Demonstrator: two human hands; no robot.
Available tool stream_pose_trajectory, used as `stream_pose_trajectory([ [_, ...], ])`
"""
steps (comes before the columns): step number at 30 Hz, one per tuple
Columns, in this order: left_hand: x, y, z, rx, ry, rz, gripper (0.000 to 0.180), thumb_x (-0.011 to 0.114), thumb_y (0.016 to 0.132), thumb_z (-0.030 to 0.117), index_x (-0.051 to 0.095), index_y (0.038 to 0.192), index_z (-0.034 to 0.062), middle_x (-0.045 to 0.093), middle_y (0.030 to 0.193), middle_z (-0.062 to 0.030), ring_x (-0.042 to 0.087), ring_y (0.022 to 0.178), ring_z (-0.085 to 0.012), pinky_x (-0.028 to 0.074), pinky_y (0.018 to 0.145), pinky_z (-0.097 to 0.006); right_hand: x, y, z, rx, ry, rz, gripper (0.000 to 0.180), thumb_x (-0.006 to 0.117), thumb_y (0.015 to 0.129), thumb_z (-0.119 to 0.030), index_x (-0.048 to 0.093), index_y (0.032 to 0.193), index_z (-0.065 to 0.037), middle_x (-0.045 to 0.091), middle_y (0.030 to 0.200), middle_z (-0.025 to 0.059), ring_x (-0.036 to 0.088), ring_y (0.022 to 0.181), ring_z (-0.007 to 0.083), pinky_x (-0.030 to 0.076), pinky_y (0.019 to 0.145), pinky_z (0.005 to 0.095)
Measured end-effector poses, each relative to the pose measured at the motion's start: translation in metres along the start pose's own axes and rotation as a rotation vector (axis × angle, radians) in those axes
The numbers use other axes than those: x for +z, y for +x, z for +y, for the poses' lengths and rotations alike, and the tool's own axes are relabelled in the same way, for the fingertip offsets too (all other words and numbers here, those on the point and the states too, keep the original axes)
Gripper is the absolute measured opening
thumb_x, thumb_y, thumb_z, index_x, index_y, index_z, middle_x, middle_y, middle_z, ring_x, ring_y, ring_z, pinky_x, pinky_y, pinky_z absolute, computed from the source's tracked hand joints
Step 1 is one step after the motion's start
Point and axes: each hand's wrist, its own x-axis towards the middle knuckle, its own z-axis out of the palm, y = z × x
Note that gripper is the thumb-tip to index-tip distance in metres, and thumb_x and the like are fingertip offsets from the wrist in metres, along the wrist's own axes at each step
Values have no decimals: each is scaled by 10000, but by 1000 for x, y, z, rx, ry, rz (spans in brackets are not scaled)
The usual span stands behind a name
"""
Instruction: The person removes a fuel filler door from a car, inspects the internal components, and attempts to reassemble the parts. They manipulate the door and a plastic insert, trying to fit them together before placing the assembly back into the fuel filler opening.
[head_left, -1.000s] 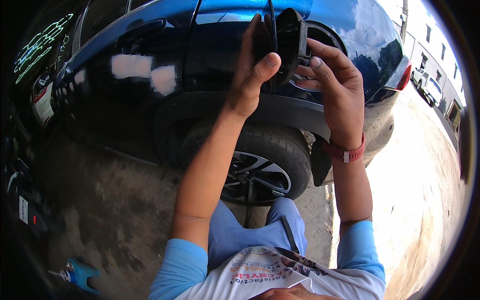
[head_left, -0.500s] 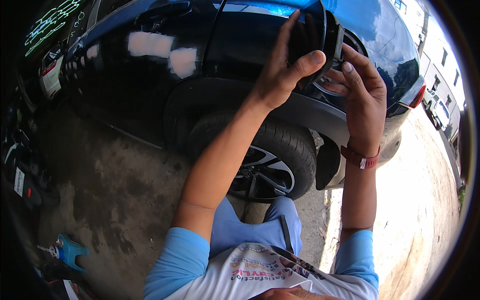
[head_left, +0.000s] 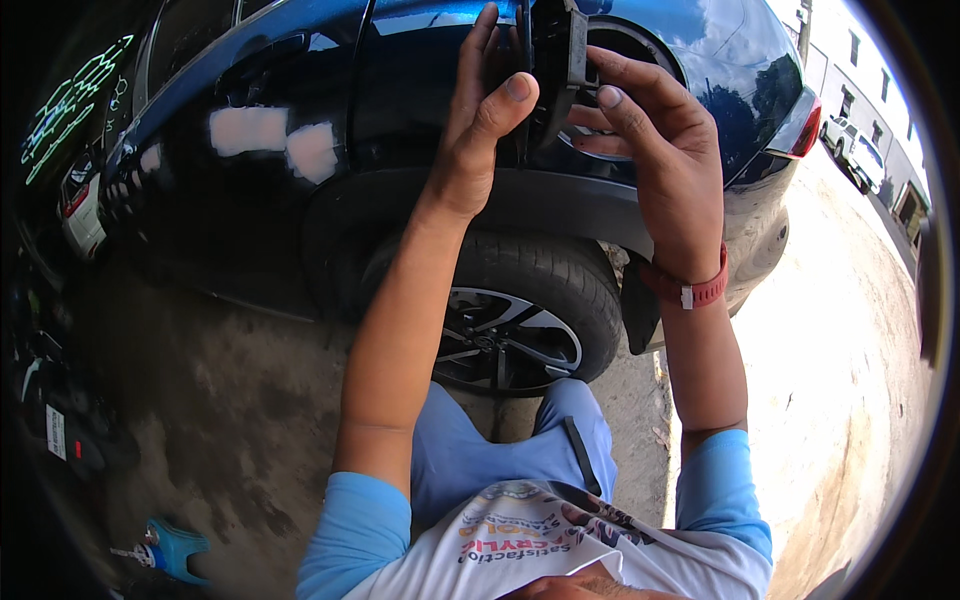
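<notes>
The flap (head_left: 525, 40) stands swung out from the side of the car (head_left: 410, 140), between the two hands. It shows nearly edge-on, its long axis running up and down the view, its top at the upper edge.

The flap lies just right of the left hand (head_left: 463, 155), which is wide: fingers stretched upward, thumb apart, palm turned toward the flap. The thumb tip overlaps the flap's edge; whether it presses there I cannot tell.

The right hand (head_left: 678, 165) is on the flap's other side, fingers half curled, with a narrow gap between thumb and forefinger. Its fingertips are at the bracket (head_left: 578, 50) behind the flap; whether they grip it, I cannot tell. The left hand is nearer the flap, the right nearer the bracket.

Behind the right fingers, a round recess (head_left: 645, 38) opens in the car's side; its inside is dark, with any contents unclear. Below both hands is the wheel (head_left: 500, 340).
</notes>
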Motion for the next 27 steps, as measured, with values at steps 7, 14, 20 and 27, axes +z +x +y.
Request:
stream_pose_trajectory([
  [7, -31, -12, -16, -87, -274, -37, 736, 575, 955, 610, 566, 1388, 16, 680, 1287, -112, 662, 1194, -203, 542, 1023, -391, -3, 0, 0, 4, 6, -18, 336, 685, 997, -149, 666, 1298, 1, 713, 1217, 107, 749, 997, 200, 593, 772, 250],
  [14, -15, -14, -18, 46, -173, 5, 789, 592, 935, 620, 497, 1462, 40, 647, 1341, -116, 633, 1247, -220, 511, 1077, -407, -2, -1, 1, 15, 20, -10, 335, 683, 997, -141, 664, 1301, -1, 711, 1228, 105, 748, 1001, 200, 599, 780, 252],
  [20, -12, -2, -13, 77, 45, -58, 1092, 652, 819, 679, 189, 1634, 119, 480, 1502, -113, 460, 1431, -234, 414, 1181, -414, 0, -2, -3, 31, -13, 19, 340, 682, 997, -136, 659, 1309, -2, 714, 1213, 103, 747, 1002, 199, 619, 796, 271],
  [27, 3, -4, 10, 65, 14, -23, 1090, 690, 872, 602, 169, 1619, 3, 491, 1451, -214, 504, 1373, -292, 372, 1176, -415, -2, 0, 0, 28, -22, -4, 339, 660, 1007, -128, 649, 1323, -5, 713, 1209, 113, 744, 996, 190, 624, 803, 277],
])
